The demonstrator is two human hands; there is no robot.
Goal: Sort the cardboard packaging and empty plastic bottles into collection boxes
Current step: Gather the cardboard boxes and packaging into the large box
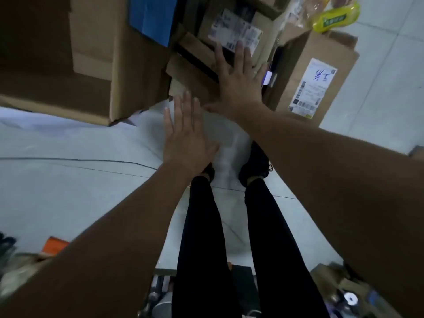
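Note:
Flattened cardboard pieces [195, 65] with a white shipping label lie piled in a collection box ahead of me. My right hand [238, 81] is spread flat, fingers apart, over this cardboard and holds nothing. My left hand [185, 134] hovers open lower down, over the pale floor near the box's front edge. To the right stands another cardboard box [321, 72] with a white label, and a yellow-labelled plastic bottle [335, 18] sticks out of its top. A large brown box [91, 60] fills the upper left.
My legs in black trousers [202, 226] and black shoes stand on the tiled floor [68, 180]. A blue sheet [151, 17] rests against the big box. Clutter lies at the bottom left, including an orange item [55, 245], and at the bottom right.

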